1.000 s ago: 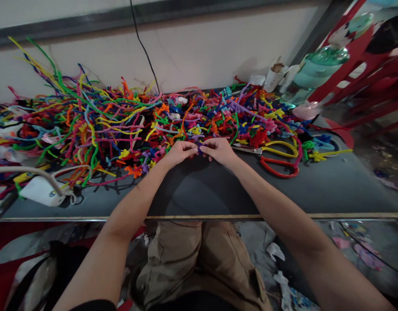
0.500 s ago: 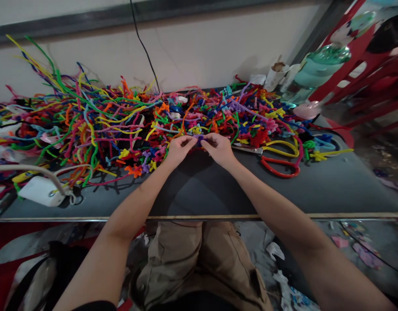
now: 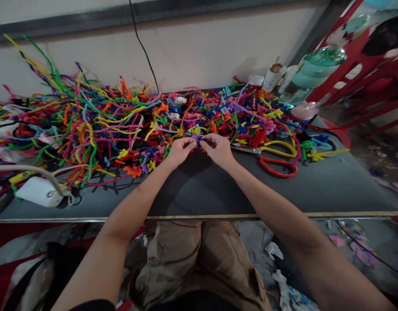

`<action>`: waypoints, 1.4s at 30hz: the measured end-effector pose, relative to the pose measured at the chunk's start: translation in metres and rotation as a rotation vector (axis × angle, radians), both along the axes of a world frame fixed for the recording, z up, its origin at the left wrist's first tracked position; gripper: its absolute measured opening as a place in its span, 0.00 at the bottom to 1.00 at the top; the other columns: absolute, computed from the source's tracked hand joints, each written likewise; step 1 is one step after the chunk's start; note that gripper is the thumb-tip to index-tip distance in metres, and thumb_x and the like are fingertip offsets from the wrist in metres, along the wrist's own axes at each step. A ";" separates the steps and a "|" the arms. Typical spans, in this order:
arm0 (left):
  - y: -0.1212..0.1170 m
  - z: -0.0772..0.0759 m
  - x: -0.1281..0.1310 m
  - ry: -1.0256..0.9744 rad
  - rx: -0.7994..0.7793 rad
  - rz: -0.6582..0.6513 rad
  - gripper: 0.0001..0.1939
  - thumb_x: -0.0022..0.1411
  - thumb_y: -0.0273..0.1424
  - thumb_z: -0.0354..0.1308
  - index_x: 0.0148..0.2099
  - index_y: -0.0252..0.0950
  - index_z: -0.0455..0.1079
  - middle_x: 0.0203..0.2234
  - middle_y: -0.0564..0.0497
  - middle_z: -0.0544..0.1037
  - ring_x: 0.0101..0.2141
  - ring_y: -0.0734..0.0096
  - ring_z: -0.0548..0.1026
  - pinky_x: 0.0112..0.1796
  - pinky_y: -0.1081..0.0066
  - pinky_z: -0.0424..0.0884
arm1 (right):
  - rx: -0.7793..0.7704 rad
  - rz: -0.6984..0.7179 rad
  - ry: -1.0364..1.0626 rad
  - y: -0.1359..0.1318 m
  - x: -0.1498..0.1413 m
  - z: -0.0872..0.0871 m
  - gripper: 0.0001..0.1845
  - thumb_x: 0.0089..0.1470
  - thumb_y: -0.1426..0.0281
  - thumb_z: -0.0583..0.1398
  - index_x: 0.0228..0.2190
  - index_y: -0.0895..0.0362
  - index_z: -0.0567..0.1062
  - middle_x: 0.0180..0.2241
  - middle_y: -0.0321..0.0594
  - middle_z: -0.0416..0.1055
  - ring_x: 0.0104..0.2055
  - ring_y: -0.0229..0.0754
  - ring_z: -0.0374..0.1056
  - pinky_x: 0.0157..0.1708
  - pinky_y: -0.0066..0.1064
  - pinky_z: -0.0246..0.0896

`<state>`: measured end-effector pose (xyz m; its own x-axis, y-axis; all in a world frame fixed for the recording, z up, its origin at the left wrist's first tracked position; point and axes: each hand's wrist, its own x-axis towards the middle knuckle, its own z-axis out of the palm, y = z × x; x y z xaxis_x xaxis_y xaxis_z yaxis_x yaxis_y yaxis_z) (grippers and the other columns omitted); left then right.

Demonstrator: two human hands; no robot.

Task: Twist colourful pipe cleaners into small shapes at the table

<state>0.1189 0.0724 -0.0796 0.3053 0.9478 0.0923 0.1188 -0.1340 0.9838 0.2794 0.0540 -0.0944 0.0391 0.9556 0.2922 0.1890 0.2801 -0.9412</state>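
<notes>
Between my two hands is a small purple pipe cleaner piece (image 3: 199, 139), bent into a compact shape and partly hidden by my fingers. My left hand (image 3: 180, 151) pinches it from the left with thumb and fingertips. From the right, my right hand (image 3: 218, 149) pinches the same piece. Both hands are just above the dark tabletop (image 3: 199, 194), at the front edge of a heap of colourful pipe cleaners (image 3: 121, 125). Right of my right hand lie scissors (image 3: 278, 160) with one yellow and one red handle loop.
A white box with a curved lamp-like arm (image 3: 39, 191) stands at the front left. Toward the back right are a green bottle (image 3: 318, 73), a white cup (image 3: 274, 78) and a pink shell-shaped item (image 3: 304, 111). A black cable (image 3: 142, 45) hangs down the wall.
My fingers have shifted slightly on the purple pipe cleaner, and a little more of it shows between them. The whole view has drifted slightly; both hands keep their pinch.
</notes>
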 end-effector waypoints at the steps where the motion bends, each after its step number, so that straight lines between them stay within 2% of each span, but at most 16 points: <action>1: -0.001 0.000 0.001 -0.030 -0.033 -0.002 0.10 0.55 0.35 0.62 0.30 0.33 0.70 0.19 0.56 0.67 0.21 0.80 0.62 0.25 0.76 0.59 | -0.001 -0.006 0.006 0.000 0.000 0.000 0.11 0.49 0.62 0.63 0.31 0.58 0.76 0.27 0.39 0.75 0.30 0.39 0.71 0.29 0.31 0.67; 4: -0.002 0.000 0.003 -0.119 -0.115 -0.026 0.10 0.55 0.35 0.62 0.31 0.33 0.70 0.18 0.56 0.66 0.19 0.81 0.60 0.23 0.77 0.57 | -0.006 -0.011 0.029 0.000 -0.001 -0.001 0.13 0.49 0.61 0.63 0.30 0.58 0.76 0.27 0.39 0.75 0.29 0.38 0.71 0.26 0.29 0.66; 9: -0.002 -0.001 0.003 -0.180 -0.153 -0.069 0.10 0.52 0.34 0.65 0.31 0.32 0.71 0.18 0.57 0.66 0.18 0.83 0.59 0.22 0.77 0.56 | -0.079 0.045 0.102 0.003 0.000 -0.004 0.16 0.46 0.57 0.64 0.28 0.58 0.75 0.23 0.38 0.73 0.22 0.35 0.67 0.17 0.26 0.60; 13: -0.001 -0.003 0.002 -0.208 -0.183 -0.070 0.11 0.50 0.36 0.66 0.30 0.32 0.72 0.17 0.57 0.66 0.18 0.83 0.58 0.21 0.77 0.54 | -0.094 0.048 0.122 0.004 -0.001 -0.006 0.16 0.46 0.58 0.65 0.27 0.59 0.75 0.22 0.37 0.72 0.20 0.35 0.66 0.16 0.26 0.58; 17: 0.002 -0.003 0.000 -0.174 -0.172 -0.016 0.14 0.49 0.39 0.66 0.29 0.33 0.72 0.18 0.56 0.66 0.19 0.82 0.60 0.22 0.77 0.55 | -0.063 -0.017 0.044 0.002 -0.004 -0.003 0.10 0.49 0.63 0.62 0.29 0.58 0.76 0.24 0.38 0.74 0.23 0.37 0.69 0.22 0.29 0.64; 21: 0.002 -0.003 -0.001 -0.065 -0.031 0.013 0.14 0.48 0.38 0.67 0.28 0.32 0.72 0.21 0.55 0.70 0.22 0.80 0.63 0.26 0.76 0.60 | 0.040 -0.107 -0.081 -0.002 -0.004 0.003 0.05 0.48 0.69 0.62 0.28 0.58 0.77 0.28 0.40 0.77 0.29 0.39 0.72 0.32 0.32 0.68; 25: 0.001 -0.003 0.000 -0.025 0.015 0.033 0.12 0.50 0.38 0.65 0.28 0.33 0.71 0.21 0.55 0.69 0.23 0.80 0.63 0.26 0.76 0.60 | 0.051 -0.098 -0.114 -0.003 -0.003 0.006 0.04 0.48 0.70 0.62 0.27 0.58 0.77 0.27 0.39 0.77 0.29 0.39 0.72 0.33 0.32 0.68; 29: 0.000 -0.001 0.000 -0.055 -0.041 0.019 0.12 0.49 0.37 0.65 0.28 0.33 0.71 0.20 0.55 0.68 0.22 0.80 0.61 0.25 0.76 0.59 | -0.013 -0.016 -0.031 0.000 -0.003 0.000 0.08 0.48 0.65 0.63 0.26 0.58 0.76 0.25 0.38 0.75 0.25 0.37 0.70 0.28 0.30 0.67; 35: -0.001 -0.001 0.001 -0.178 -0.160 -0.032 0.14 0.47 0.39 0.68 0.29 0.33 0.71 0.18 0.58 0.65 0.19 0.82 0.58 0.23 0.77 0.56 | -0.097 0.046 0.114 0.004 -0.005 -0.003 0.21 0.44 0.52 0.65 0.26 0.58 0.73 0.21 0.37 0.72 0.20 0.35 0.67 0.17 0.26 0.61; 39: -0.001 -0.001 0.003 -0.188 -0.183 -0.008 0.15 0.48 0.40 0.68 0.29 0.34 0.71 0.18 0.57 0.66 0.19 0.82 0.59 0.22 0.76 0.56 | -0.113 0.040 0.141 0.004 -0.006 -0.002 0.22 0.44 0.51 0.65 0.27 0.58 0.74 0.21 0.36 0.71 0.19 0.33 0.66 0.15 0.24 0.59; 42: -0.001 -0.001 0.004 -0.192 -0.196 0.029 0.15 0.51 0.40 0.66 0.26 0.34 0.70 0.17 0.57 0.65 0.18 0.82 0.59 0.21 0.76 0.54 | -0.108 0.025 0.129 0.004 -0.005 -0.002 0.21 0.46 0.52 0.64 0.30 0.58 0.76 0.23 0.37 0.73 0.21 0.34 0.67 0.17 0.25 0.61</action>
